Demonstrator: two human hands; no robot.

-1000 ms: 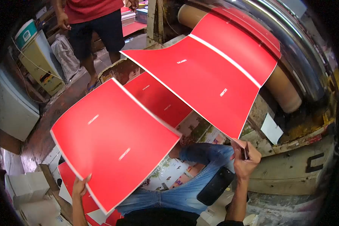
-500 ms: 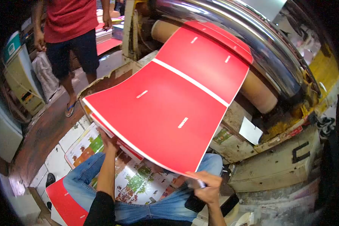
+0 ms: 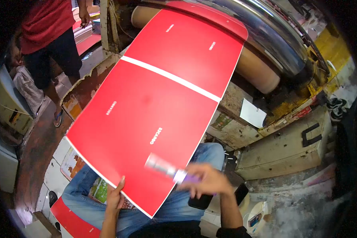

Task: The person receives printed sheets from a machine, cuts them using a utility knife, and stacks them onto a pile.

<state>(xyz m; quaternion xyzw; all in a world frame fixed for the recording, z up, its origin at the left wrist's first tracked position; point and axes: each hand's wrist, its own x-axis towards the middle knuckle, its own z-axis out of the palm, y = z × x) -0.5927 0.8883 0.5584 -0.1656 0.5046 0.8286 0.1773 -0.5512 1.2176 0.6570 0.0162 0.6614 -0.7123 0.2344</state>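
Note:
A long red printed sheet (image 3: 139, 131) with a white band across it runs down from the metal roller (image 3: 265, 35) to my lap. My left hand (image 3: 116, 195) pinches its lower left edge, thumb on top. Over the sheet's lower right part, my right hand (image 3: 208, 180) grips a cutter-like tool (image 3: 166, 166) with a purple handle and a pale, blurred front end. Whether the tool touches the sheet cannot be made out. Another red sheet (image 3: 73, 218) lies low at the left, beside my leg.
A person in a red shirt (image 3: 47, 23) and dark shorts stands at the upper left. Below the metal roller is a brown roller (image 3: 258, 71). A white paper (image 3: 252, 113) rests on the machine's frame. A black phone (image 3: 200, 201) lies by my right thigh.
The separate sheet my left hand held has gone from it; that hand now holds the hanging sheet's edge. My right hand has let go of the sheet's corner and raised the tool over it.

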